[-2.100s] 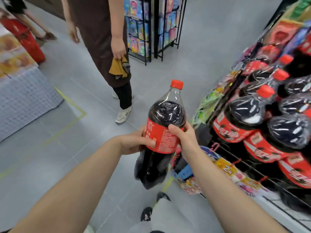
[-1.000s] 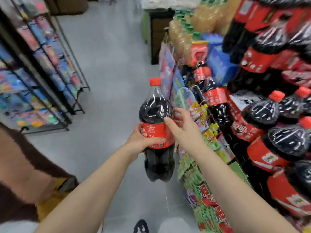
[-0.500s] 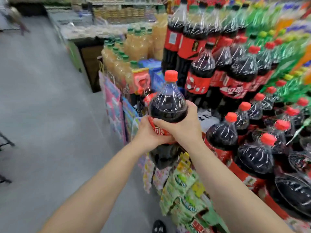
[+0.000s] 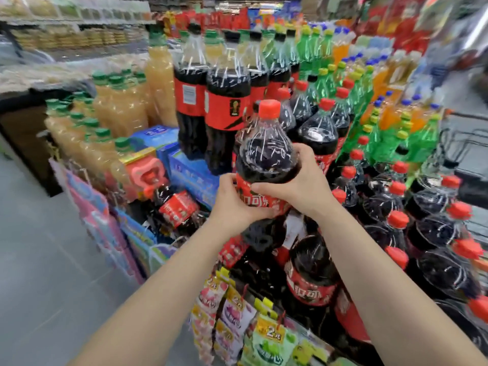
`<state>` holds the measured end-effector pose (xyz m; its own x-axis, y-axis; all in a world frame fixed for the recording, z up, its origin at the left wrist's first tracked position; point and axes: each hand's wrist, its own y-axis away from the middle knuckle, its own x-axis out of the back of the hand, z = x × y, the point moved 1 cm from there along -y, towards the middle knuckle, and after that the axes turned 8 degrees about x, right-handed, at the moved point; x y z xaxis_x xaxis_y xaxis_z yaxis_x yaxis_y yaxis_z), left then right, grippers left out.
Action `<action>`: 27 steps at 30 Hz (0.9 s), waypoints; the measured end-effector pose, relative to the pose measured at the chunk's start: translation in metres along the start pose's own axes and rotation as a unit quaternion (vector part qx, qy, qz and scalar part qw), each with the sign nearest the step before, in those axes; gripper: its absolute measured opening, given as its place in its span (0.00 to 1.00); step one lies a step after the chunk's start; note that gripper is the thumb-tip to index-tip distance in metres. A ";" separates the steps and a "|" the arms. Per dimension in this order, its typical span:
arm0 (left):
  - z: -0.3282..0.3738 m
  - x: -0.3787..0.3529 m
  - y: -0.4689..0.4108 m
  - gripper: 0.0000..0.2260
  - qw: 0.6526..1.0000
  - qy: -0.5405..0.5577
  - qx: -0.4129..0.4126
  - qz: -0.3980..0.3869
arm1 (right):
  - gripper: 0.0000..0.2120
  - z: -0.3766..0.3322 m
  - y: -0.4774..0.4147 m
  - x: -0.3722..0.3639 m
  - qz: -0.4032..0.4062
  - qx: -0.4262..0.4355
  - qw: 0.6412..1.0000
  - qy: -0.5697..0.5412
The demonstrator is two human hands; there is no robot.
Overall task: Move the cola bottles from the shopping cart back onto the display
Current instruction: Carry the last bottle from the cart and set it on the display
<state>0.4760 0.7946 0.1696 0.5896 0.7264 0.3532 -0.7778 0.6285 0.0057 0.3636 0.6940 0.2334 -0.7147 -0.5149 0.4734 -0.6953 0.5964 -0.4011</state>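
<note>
Placing step: my left hand (image 4: 237, 204) and right hand (image 4: 298, 186) both curl round the cola bottle (image 4: 266, 154) at its label, upright over the stocked colas (image 4: 311, 276) at 5 o'clock. Next I lower it into what looks, through blur, like a gap (image 4: 294, 224) directly beneath.

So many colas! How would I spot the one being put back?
Look at the drinks display, with yellow juice bottles on its left and green soda bottles on its right. In the middle, among the red-capped colas, one cola bottle is held upright over the front row. Unlike its neighbours, it is gripped at its red label by the left hand and right hand.
</note>
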 end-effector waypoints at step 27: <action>-0.080 -0.075 -0.043 0.39 0.984 -0.134 0.036 -0.115 | 0.60 0.043 -0.005 0.013 0.011 -0.035 0.962 0.271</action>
<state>0.4822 0.7355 0.0676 0.6807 0.4627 0.5679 -0.6500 0.7390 0.1770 0.3543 0.6579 0.2080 -0.5709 -0.1163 0.8127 -0.6606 0.6529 -0.3706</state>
